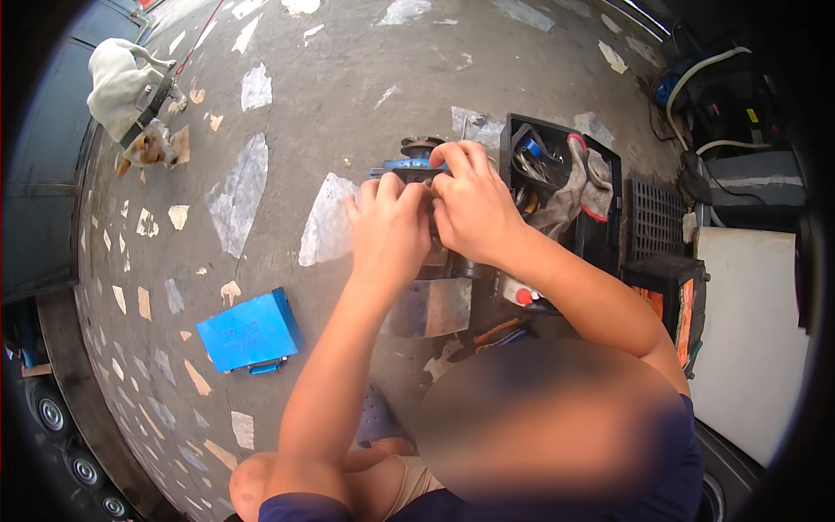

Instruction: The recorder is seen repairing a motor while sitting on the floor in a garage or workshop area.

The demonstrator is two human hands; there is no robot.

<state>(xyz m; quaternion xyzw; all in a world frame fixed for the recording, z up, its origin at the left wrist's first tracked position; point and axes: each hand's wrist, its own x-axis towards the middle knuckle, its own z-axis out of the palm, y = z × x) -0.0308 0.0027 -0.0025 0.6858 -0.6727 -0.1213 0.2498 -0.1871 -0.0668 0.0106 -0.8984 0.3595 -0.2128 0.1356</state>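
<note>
My left hand (389, 222) and my right hand (476, 202) meet close together over a metal tool with blue parts (413, 163). A dark round disc (423, 144) stands at its far end. Both hands have their fingers bent and closed at the tool's near side. The fingers and my hands' backs hide whatever small part they grip. Below my wrists a shiny metal plate (432, 306) lies on the floor. A blue case (250, 331) with a handle rests to the left of my left forearm.
A black toolbox (615, 187) with tools and a grey work glove (574, 187) stands right of my hands. Beyond it are a black slotted crate (654, 219) and a white board (746, 322). A dog (130, 96) on a leash is at the far left.
</note>
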